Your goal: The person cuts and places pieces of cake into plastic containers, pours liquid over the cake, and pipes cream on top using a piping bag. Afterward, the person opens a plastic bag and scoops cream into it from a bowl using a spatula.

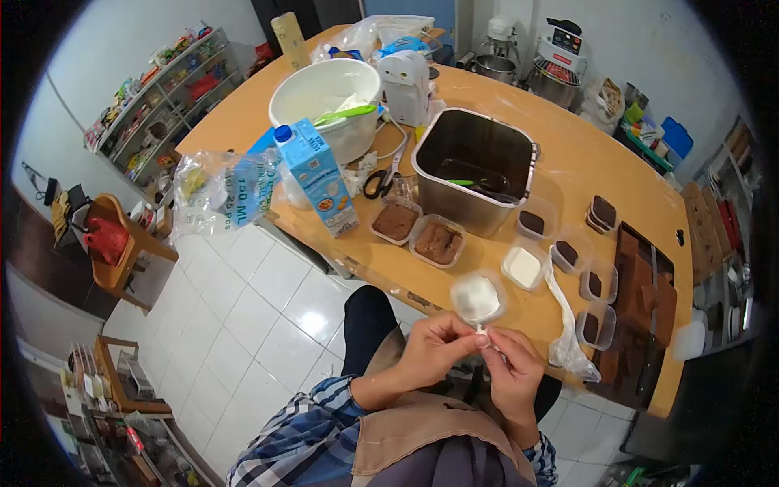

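My left hand (438, 351) and my right hand (514, 369) meet at the table's front edge, fingertips pinched together. Between them is a small white piece (482, 330), too small to name. Just beyond my fingers sits a clear plastic cup (477, 299) with a white creamy layer, and another white-topped cup (524, 267) stands behind it. To the right lies a white, crumpled piping bag (570, 345), touched by neither hand. Two cups of brown cake, a nearer one (438, 242) and a farther one (396, 220), stand to the left.
A deep metal pan (471, 203) with dark residue stands mid-table. Several cups with dark cake (594, 284) and a tray of brown cake slabs (641, 316) are at right. At left are a blue milk carton (318, 178), a white bowl (324, 89), scissors (376, 183) and a plastic bag (223, 195).
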The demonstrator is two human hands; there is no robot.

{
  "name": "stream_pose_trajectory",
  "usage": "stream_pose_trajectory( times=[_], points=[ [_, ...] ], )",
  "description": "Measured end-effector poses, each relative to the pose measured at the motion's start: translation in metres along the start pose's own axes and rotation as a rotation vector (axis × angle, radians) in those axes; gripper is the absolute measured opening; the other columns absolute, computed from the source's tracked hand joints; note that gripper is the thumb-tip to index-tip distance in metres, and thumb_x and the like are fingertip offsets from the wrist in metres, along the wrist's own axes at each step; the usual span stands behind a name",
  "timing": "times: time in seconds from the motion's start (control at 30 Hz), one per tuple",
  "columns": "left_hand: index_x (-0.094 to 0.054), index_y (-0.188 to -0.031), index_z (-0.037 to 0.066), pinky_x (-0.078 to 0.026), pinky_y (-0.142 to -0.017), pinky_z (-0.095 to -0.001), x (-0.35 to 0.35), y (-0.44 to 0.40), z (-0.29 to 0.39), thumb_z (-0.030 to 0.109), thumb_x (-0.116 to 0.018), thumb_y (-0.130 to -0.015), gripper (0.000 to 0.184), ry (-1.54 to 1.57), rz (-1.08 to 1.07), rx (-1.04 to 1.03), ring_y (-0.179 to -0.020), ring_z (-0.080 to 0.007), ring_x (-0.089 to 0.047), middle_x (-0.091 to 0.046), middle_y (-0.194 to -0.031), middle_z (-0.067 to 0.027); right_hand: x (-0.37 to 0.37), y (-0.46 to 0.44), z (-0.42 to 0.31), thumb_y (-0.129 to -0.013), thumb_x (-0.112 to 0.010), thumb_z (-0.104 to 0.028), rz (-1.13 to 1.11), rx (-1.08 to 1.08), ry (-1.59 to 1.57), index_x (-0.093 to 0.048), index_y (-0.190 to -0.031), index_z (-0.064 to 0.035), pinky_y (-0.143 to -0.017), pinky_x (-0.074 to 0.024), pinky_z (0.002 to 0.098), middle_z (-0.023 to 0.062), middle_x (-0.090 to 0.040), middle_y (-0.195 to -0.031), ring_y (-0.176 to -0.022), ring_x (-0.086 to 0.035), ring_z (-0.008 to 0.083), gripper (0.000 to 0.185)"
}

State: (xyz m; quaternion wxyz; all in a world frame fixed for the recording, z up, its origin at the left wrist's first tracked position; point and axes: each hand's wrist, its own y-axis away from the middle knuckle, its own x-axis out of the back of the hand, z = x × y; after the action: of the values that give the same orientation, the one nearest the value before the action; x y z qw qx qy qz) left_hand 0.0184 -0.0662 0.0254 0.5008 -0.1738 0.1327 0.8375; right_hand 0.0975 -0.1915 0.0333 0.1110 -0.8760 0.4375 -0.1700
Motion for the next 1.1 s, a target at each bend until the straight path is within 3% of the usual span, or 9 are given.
stream_pose_trajectory(
  times=[0.13,0.23,0.27,0.37,0.47,0.6,0.8,0.9,1.1],
  points=[
    [-0.065,-0.099,-0.002,-0.048,-0.075,-0.0206,0.006,0.004,-0.005,0.004,-0.062,-0.086,0.014,-0.213,-0.103,-0.063,-0.085,-0.0111,-0.061,-0.066,-0.097,-0.0080,0.005,-0.003,0.001,-0.073,-0.066,0.009,0.055,0.183,0.114,-0.067,-0.089,0.0015,-0.065,-0.0482,0.0283,0.0126,-0.066,-0.081,-0.073,-0.062,0.0199,0.018],
    [-0.066,-0.094,-0.002,-0.045,-0.068,-0.0200,0.005,0.005,0.005,0.003,-0.061,-0.086,0.010,-0.346,-0.147,-0.261,-0.084,-0.0069,-0.056,-0.062,-0.102,-0.0077,0.010,-0.002,-0.006,-0.070,-0.062,0.014,0.071,0.050,0.049,-0.065,-0.085,0.0040,-0.060,-0.0435,0.0235,0.0113,-0.063,-0.081,-0.069,-0.057,0.0156,0.018],
    [-0.065,-0.091,-0.002,-0.045,-0.072,-0.0208,0.006,0.004,0.007,0.001,-0.060,-0.086,0.008,-0.317,-0.191,-0.231,-0.089,-0.0079,-0.055,-0.059,-0.108,-0.0092,0.012,0.000,-0.007,-0.070,-0.062,0.013,0.071,-0.018,0.009,-0.064,-0.082,0.0046,-0.059,-0.0432,0.0238,0.0106,-0.062,-0.079,-0.068,-0.057,0.0155,0.015],
    [-0.064,-0.087,-0.002,-0.044,-0.070,-0.0206,0.009,0.008,0.001,0.001,-0.062,-0.084,0.005,-0.002,-0.155,0.005,-0.085,-0.0087,-0.055,-0.059,-0.101,-0.0079,0.009,-0.002,-0.011,-0.075,-0.058,0.010,0.007,0.014,0.104,-0.064,-0.087,0.0062,-0.065,-0.0452,0.0250,0.0125,-0.063,-0.084,-0.074,-0.059,0.0170,0.013],
    [-0.065,-0.085,0.000,-0.045,-0.075,-0.0218,0.010,0.010,-0.006,0.005,-0.068,-0.081,0.007,-0.287,-0.116,-0.154,-0.087,-0.0105,-0.057,-0.059,-0.095,-0.0073,-0.004,-0.005,-0.006,-0.080,-0.055,0.006,-0.062,0.161,0.194,-0.063,-0.100,0.0059,-0.073,-0.0491,0.0325,0.0189,-0.065,-0.092,-0.082,-0.063,0.0263,0.021],
    [-0.066,-0.087,0.000,-0.046,-0.070,-0.0230,0.012,0.013,-0.003,0.006,-0.068,-0.082,0.008,-0.370,-0.016,-0.170,-0.081,-0.0112,-0.057,-0.059,-0.093,-0.0070,-0.008,-0.004,-0.020,-0.081,-0.054,0.006,-0.204,-0.012,0.113,-0.054,-0.118,0.0065,-0.086,-0.0471,0.0363,0.0248,-0.059,-0.111,-0.102,-0.061,0.0317,0.037],
    [-0.066,-0.091,0.000,-0.047,-0.067,-0.0268,0.021,0.011,-0.001,0.007,-0.064,-0.084,0.010,-0.469,-0.102,-0.300,-0.078,-0.0141,-0.058,-0.060,-0.087,-0.0086,-0.007,0.001,0.001,-0.077,-0.061,0.008,-0.128,0.119,0.147,-0.062,-0.107,0.0060,-0.081,-0.0498,0.0352,0.0223,-0.064,-0.102,-0.092,-0.065,0.0304,0.030],
    [-0.065,-0.094,0.000,-0.047,-0.069,-0.0263,0.021,0.015,0.005,0.007,-0.065,-0.084,0.013,-0.452,-0.119,-0.244,-0.080,-0.0148,-0.058,-0.061,-0.089,-0.0097,-0.007,0.004,0.004,-0.077,-0.062,0.008,-0.078,0.164,0.142,-0.064,-0.100,0.0058,-0.077,-0.0510,0.0323,0.0192,-0.067,-0.095,-0.084,-0.066,0.0256,0.024],
    [-0.062,-0.104,-0.001,-0.048,-0.075,-0.0276,0.016,0.017,0.015,0.005,-0.068,-0.079,0.027,-0.555,-0.120,-0.437,-0.088,-0.0197,-0.060,-0.061,-0.099,-0.0113,0.000,0.012,-0.001,-0.077,-0.064,0.009,0.042,-0.233,-0.331,-0.066,-0.086,0.0043,-0.059,-0.0481,0.0228,0.0092,-0.065,-0.082,-0.067,-0.060,0.0115,0.011]
  ],
)
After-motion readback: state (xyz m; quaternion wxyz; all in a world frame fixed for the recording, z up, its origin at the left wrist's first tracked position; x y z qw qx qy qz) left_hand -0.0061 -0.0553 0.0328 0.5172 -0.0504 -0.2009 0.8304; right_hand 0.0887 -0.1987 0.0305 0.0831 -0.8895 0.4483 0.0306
